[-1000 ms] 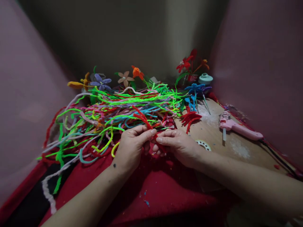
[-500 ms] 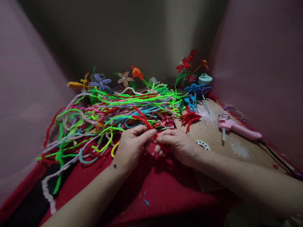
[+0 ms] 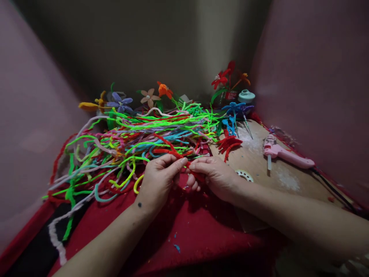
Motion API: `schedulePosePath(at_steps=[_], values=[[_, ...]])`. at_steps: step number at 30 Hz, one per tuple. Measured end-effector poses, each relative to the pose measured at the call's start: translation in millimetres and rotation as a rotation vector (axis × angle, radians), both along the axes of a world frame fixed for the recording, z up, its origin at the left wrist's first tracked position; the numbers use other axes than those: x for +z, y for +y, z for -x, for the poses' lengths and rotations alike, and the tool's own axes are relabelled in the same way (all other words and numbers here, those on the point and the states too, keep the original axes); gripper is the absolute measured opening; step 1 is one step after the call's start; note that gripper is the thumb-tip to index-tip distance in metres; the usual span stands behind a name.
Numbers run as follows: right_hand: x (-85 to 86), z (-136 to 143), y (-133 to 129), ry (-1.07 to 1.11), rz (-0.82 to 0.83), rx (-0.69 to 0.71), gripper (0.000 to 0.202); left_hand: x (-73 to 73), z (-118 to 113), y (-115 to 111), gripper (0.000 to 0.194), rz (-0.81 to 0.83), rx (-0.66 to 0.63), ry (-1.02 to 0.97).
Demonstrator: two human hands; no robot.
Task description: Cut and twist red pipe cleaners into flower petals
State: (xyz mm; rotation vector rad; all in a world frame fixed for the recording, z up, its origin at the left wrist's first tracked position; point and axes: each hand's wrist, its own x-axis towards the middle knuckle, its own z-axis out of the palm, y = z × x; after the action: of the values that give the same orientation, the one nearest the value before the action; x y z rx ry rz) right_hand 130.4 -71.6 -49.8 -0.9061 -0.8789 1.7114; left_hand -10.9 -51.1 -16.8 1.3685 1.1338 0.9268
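Between my two hands runs a red pipe cleaner (image 3: 169, 145), its two loose ends pointing up and left over the pile. My left hand (image 3: 162, 173) pinches it between thumb and forefinger. Close beside it on the right, my right hand (image 3: 211, 172) grips the same red pipe cleaner, which is partly hidden by the fingers. Just behind lies a large heap of pipe cleaners (image 3: 161, 125) in green, pink, blue, yellow and red. Several red bent pieces (image 3: 230, 143) rest to the right of the heap.
A pink hot glue gun (image 3: 288, 154) lies on a brown board (image 3: 259, 154) at right, its cord trailing off. A white ring with holes (image 3: 244, 176) is by my right wrist. Pipe-cleaner flowers (image 3: 119, 102) stand along the back. Red cloth (image 3: 201, 234) covers the front.
The loose ends of the red pipe cleaner have swung left and spread further apart. Both hands keep their grip, and the whole view has shifted slightly.
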Motion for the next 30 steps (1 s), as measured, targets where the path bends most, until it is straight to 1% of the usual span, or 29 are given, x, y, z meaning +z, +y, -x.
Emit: schedulePosePath(at_steps=[4,7,8,10,13,17,20,25,30], values=[[0.2,-2,2,0.023,-0.008,0.014,0.016,0.0,-1,-3,0.023,-0.016,0.006,0.015],[1.9,-5,3,0.031,-0.013,0.019,0.015,-2.4,0,-4,0.017,-0.08,-0.035,0.013],[2.6,-6,3,0.031,-0.015,0.011,0.014,-3.7,1,-3,0.014,-0.13,-0.045,0.02],[3.8,-8,3,0.031,-0.021,-0.002,0.013,-6.9,3,-1,0.011,-0.297,-0.049,0.057],[4.2,-11,3,0.036,-0.034,0.012,0.012,-11.8,9,6,0.019,-0.574,-0.079,0.137],[2.3,-12,3,0.038,-0.038,0.064,0.015,-14.7,19,14,0.029,-0.803,-0.163,0.305],[0.7,-12,3,0.063,-0.05,0.096,0.018,-13.5,24,15,0.029,-0.948,-0.214,0.382],[1.2,-11,2,0.04,-0.055,0.095,0.016,-9.7,29,17,0.026,-1.154,-0.23,0.574],[5.8,-11,1,-0.074,-0.099,0.108,0.017,-2.1,33,15,0.014,-1.513,-0.202,0.786]])
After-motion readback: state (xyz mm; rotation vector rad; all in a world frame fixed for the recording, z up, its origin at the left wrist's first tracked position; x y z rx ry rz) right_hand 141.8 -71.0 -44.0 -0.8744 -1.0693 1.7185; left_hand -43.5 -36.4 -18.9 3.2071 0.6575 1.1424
